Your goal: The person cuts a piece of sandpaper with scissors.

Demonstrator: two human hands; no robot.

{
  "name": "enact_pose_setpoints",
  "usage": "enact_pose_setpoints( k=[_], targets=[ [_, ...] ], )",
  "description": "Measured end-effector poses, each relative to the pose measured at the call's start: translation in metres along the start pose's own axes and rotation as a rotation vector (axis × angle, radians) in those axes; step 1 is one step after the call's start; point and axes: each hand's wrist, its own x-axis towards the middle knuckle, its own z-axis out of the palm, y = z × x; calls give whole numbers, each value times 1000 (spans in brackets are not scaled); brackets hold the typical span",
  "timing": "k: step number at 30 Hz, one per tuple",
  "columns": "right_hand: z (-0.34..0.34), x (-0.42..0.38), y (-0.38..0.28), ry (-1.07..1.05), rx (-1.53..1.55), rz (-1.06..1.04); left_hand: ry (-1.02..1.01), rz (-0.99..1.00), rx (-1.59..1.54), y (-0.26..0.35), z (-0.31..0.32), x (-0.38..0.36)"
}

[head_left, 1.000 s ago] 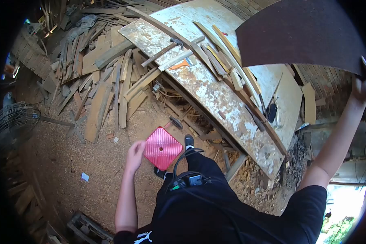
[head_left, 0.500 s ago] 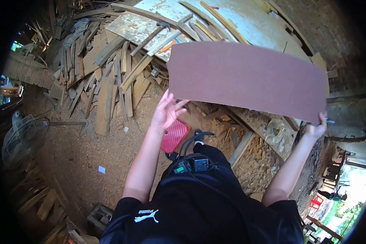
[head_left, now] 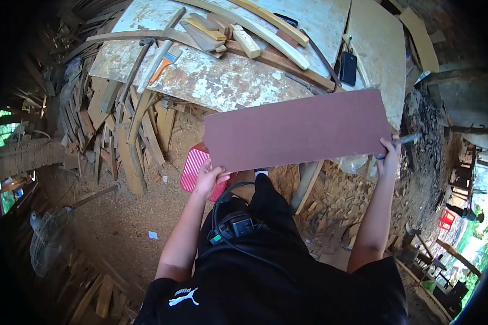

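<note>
A long maroon sheet of sandpaper is stretched between my hands in front of the workbench. My left hand grips its lower left corner, thumb over the edge. At the right end, my right hand is closed on the sheet's lower corner. That same hand also has a slim tool with a greyish end sticking out to the right; its kind is not clear. Behind the sheet, the bench's front edge is partly hidden.
The stained workbench carries wood strips, a hammer, an orange-handled paintbrush and a black phone. A red plastic stool stands below my left hand. Scrap wood is heaped at left, near a fan.
My left hand, open beside the sheet's lower edge before, has taken hold of its corner. The sheet has come lower and nearer to me, uncovering more of the bench.
</note>
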Motion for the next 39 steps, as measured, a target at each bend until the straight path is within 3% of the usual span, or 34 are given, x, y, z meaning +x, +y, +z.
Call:
enact_pose_setpoints(
  k=[3, 5, 8, 10, 14, 17, 19, 21, 24, 30, 33, 36, 39],
  targets=[
    [-24, 4, 22, 312, -782, -408, 33, -25, 103, 6, 16, 21],
    [0, -41, -1, 519, -903, -429, 18, -9, 164, 8, 19, 34],
    [-27, -87, 2, 277, -312, -230, -112, -146, 94, 20, 14, 40],
    [13, -148, -11, 30, 19, 1, -161, -160, 51, 26, 13, 35],
    [87, -237, 22, -523, 103, 443, -179, -141, 57, 31, 16, 24],
    [123, -279, 78, -729, 9, 723, -162, -159, 77, 28, 20, 22],
    [134, -289, 106, -934, 28, 851, -148, -174, 90, 29, 22, 22],
    [145, -295, 120, -980, -104, 815, -132, -188, 110, 28, 24, 22],
    [150, -295, 141, -925, -224, 959, -125, -186, 130, 24, 26, 25],
    [163, -308, 166, -826, -318, 794, -56, -164, 121, 22, 34, 20],
    [169, -316, 169, -700, -214, 905, -70, -147, 99, 23, 37, 18],
    [168, -316, 164, -719, -260, 954, -89, -134, 93, 23, 37, 20],
    [174, -317, 177, -605, -109, 870, -78, -145, 51, 21, 35, 23]
  ],
)
